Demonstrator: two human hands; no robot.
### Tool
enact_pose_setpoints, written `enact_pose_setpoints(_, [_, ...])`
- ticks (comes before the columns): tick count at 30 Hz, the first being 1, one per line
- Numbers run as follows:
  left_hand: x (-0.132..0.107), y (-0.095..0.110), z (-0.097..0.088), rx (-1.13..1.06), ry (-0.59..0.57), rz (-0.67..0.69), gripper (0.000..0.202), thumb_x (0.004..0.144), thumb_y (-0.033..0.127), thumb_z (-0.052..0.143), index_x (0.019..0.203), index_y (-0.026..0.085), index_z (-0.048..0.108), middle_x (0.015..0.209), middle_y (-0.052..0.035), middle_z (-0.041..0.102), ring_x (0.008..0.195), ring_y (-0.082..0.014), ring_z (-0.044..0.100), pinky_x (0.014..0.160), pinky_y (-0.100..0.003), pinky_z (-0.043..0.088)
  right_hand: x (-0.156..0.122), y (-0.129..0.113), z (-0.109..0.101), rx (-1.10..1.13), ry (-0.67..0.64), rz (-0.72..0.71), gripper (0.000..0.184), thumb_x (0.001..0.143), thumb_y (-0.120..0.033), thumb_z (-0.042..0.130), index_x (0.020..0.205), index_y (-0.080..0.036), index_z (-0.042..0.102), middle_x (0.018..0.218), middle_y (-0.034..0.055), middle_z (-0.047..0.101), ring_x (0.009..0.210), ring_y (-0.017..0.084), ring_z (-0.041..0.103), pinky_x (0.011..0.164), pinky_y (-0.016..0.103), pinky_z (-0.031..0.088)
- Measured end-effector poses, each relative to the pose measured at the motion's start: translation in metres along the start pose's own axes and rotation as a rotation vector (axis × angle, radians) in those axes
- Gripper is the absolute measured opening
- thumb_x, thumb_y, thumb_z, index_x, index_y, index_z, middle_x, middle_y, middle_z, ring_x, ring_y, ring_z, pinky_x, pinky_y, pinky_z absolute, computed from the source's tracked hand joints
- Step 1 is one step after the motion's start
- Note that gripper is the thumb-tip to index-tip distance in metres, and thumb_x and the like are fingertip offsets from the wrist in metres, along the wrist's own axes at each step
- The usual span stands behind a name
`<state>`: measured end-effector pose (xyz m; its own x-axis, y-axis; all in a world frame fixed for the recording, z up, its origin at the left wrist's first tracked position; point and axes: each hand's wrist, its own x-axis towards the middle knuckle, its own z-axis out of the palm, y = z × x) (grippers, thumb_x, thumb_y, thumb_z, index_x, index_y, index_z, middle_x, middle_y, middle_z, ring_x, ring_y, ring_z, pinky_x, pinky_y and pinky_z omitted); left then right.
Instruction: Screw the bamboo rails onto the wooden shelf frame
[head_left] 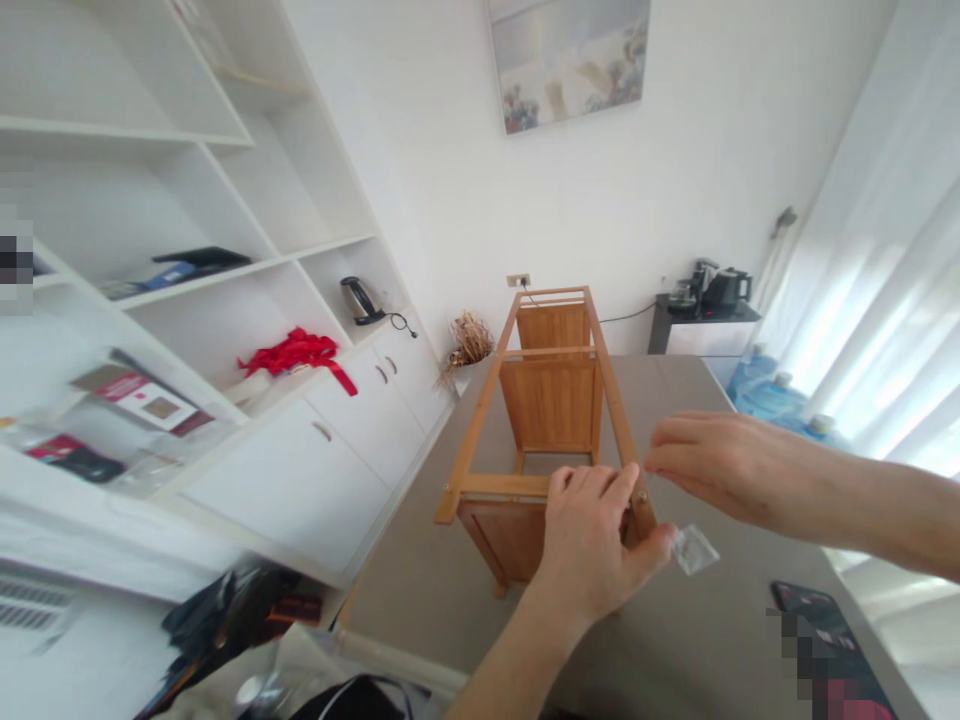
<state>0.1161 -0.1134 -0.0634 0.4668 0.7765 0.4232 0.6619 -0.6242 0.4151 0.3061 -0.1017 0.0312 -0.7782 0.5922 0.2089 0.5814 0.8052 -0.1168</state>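
A bamboo shelf frame (550, 400) lies on its side on the grey table (697, 640). My left hand (592, 540) wraps around the frame's near right corner and also pinches a small clear plastic bag (695, 549) under the thumb. My right hand (720, 462) comes in from the right with its fingertips pinched together at the top of that same corner post; whatever small thing they hold is too small to make out.
White shelving and cabinets (300, 470) line the left wall, with a red ribbon (300, 352) and a kettle (361, 300). A dark side table with a coffee machine (716, 290) stands at the back. A phone (814, 625) lies on the table's right.
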Motion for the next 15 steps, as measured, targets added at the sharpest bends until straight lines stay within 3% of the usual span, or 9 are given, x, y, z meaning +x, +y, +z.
enact_pose_setpoints(5, [0.0002,-0.0005,0.0024,0.006,0.008,0.003,0.046,0.081,0.051,0.06,0.116,0.021,0.059,0.1,-0.0046,0.065,0.096,-0.0242,0.056,0.088,-0.043,0.035,0.0067,0.0028,0.0008,-0.04,-0.068,-0.016,0.021,0.089,-0.011,0.045,0.076,-0.017,0.06,0.075,0.0038,0.058,0.066,0.015,0.052,0.06,0.027,0.036])
enact_pose_setpoints(15, [-0.0014,0.0004,0.004,0.014,0.019,0.008,0.044,0.08,0.05,0.061,0.113,0.021,0.06,0.1,-0.004,0.065,0.096,-0.0236,0.056,0.088,-0.043,0.035,0.0064,0.005,0.0033,-0.071,-0.09,-0.026,0.02,0.089,-0.01,0.047,0.074,-0.016,0.06,0.074,0.003,0.058,0.066,0.015,0.052,0.059,0.026,0.035])
